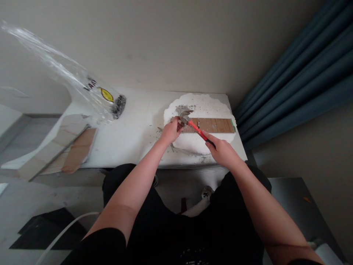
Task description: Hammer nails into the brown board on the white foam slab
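Note:
My right hand (223, 151) is closed round the black end of a claw hammer (196, 129) with a red handle. The hammer's steel head rests at the left end of a wooden plank (213, 125) that lies across a round white slab (202, 106). My left hand (171, 131) is closed at the plank's left end, right beside the hammer head; whatever its fingers pinch is too small to make out. Grey crumbs and dust lie on the slab near the hammer head.
The slab sits on a white table (132, 129) against a beige wall. A clear plastic bag (91, 92) with a yellow label lies at the table's left. Wooden boards (68, 147) lie at the left edge. Blue curtains (298, 84) hang at the right.

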Available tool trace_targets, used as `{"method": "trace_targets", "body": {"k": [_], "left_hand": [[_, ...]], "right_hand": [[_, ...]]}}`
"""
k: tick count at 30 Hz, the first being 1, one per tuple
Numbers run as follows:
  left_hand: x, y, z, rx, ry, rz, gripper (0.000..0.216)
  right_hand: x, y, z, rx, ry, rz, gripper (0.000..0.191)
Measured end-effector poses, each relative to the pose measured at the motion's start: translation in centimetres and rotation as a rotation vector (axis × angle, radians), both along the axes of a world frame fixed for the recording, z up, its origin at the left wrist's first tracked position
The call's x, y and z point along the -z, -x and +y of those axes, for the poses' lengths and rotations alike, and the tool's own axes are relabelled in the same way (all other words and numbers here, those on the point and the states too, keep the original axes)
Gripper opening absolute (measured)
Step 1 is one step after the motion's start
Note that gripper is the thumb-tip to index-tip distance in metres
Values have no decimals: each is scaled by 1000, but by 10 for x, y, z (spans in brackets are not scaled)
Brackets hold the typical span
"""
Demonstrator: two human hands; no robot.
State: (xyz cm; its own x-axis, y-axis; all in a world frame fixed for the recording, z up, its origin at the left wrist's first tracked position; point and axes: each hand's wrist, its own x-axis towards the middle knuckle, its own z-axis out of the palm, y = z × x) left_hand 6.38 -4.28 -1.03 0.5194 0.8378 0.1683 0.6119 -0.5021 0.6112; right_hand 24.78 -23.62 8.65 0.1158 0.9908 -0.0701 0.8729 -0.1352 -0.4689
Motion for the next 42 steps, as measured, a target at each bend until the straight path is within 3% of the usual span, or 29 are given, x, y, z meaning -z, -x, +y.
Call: {"method": "trace_targets", "body": {"k": [13, 19, 25, 37, 42], "left_hand": [[1, -1, 1, 4, 52, -48, 57], [4, 0, 2, -28, 71, -49, 66], [5, 0, 2, 10, 45, -80, 76], [-3, -4, -3, 3, 8, 80, 85], [-4, -5, -5, 16, 2, 88, 77]], "right_hand": [[0, 2, 0, -8, -103, 110, 56], [0, 3, 1, -2, -14, 59, 56], [0, 0, -1, -3, -73, 82, 57], [1, -1, -3, 4, -10, 27, 56], [0, 1, -2, 12, -49, 41, 58]]}}
